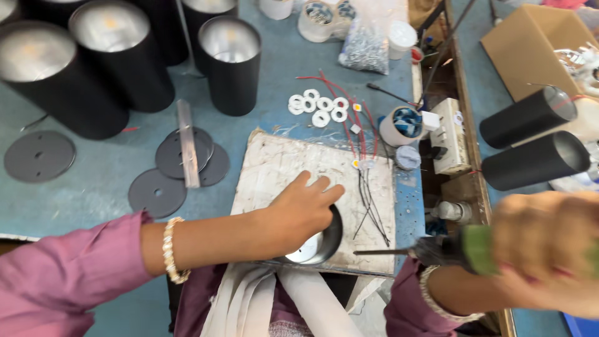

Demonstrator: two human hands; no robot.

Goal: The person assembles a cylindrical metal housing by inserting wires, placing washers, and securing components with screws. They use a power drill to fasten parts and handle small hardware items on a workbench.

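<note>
Bench (pixel 93 181), blue, carries a white board (pixel 299 168) at its near edge, and on the board's near edge lies a round black housing (pixel 324 240), open side up. Left hand (pixel 302 209) rests on the housing's rim, fingers (pixel 321 187) spread and pressing down. Right hand (pixel 549 249), close to the camera, grips a green-collared screwdriver (pixel 424 249); its shaft lies level, tip pointing left at the housing, just right of it.

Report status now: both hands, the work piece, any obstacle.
Left hand pressing black round housing on white board. Right hand gripping green-handled screwdriver. Loose wires beside housing.
</note>
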